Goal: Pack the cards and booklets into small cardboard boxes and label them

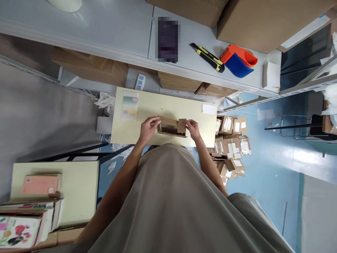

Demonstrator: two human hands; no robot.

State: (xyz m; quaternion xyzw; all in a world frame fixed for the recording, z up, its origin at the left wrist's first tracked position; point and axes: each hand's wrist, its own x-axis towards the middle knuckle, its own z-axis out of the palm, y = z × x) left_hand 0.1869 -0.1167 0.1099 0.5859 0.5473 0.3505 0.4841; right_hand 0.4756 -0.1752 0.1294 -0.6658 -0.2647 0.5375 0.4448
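A small open cardboard box (168,133) lies on the pale yellow table in front of me, its dark inside facing up. My left hand (149,130) pinches the box's left upper corner between thumb and fingers. At the other end, my right hand (193,130) has its fingertips closed on a raised end flap (182,125) of the same box. A printed booklet or sheet (130,105) lies on the table beyond my left hand. Beyond my right hand there is a white label (209,109). The bottom of the box is in shadow.
On the grey shelf (105,31) lie a yellow-black box cutter (207,58) and an orange-blue tape dispenser (238,60). A power strip (140,82) sits behind the table (147,102). Labelled cartons (233,146) are piled on the right floor; books (21,228) stand at lower left.
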